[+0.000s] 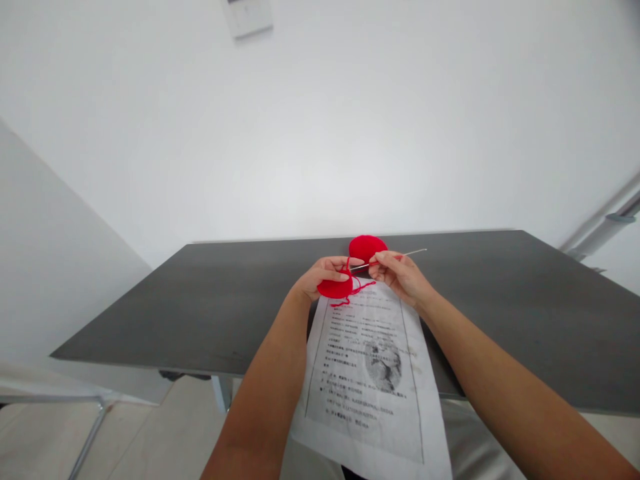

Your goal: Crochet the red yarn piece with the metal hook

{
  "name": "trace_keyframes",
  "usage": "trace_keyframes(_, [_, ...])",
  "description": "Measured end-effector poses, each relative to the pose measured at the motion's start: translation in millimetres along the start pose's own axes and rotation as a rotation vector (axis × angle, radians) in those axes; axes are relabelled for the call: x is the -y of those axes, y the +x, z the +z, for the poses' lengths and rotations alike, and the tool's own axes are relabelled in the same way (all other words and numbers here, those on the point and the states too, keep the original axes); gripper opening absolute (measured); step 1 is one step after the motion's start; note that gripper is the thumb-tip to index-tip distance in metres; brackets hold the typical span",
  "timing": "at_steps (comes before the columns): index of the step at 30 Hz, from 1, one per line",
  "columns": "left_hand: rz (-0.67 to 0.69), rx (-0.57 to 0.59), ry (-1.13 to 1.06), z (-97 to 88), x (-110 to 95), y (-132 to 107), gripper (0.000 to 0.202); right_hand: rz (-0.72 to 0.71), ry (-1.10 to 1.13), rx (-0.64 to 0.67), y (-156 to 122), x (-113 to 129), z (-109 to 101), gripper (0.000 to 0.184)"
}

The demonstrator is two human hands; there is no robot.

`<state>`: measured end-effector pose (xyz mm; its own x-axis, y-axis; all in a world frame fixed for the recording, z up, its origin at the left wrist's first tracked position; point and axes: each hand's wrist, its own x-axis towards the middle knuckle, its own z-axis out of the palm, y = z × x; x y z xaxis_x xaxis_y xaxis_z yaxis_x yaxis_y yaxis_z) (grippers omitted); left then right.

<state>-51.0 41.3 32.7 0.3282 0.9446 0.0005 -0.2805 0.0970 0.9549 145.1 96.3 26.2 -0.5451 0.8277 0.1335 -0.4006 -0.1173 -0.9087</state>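
Note:
My left hand pinches a flat red crochet piece, with red yarn running up over its index finger. In my right hand is a thin metal crochet hook, its front end reaching left to the edge of the red piece. Whether the tip is inside a stitch is too small to tell. Loose red yarn ends dangle below the piece. Behind my hands a ball of red yarn rests on the table, partly covered by my right fingers.
A printed paper sheet with a dark picture lies beneath my hands and hangs over the front edge of the dark grey table. A white wall rises behind it. At the right is a metal pole.

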Motion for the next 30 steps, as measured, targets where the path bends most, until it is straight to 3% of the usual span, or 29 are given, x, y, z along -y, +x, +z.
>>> trace_keyframes(5, [0.002, 0.011, -0.010, -2.9, 2.4, 0.2, 0.052, -0.033, -0.027, 0.029, -1.5, 3.4, 0.1, 0.025])
trace_keyframes(22, [-0.108, 0.000, 0.082, 5.4, -1.6, -1.7, 0.052, 0.036, -0.091, -0.144, 1.9, 1.9, -1.4, 0.038])
trace_keyframes(30, [-0.110, -0.003, 0.030, -0.8, -0.6, -2.1, 0.049, -0.017, -0.122, -0.045, 0.2, 5.7, -3.4, 0.033])
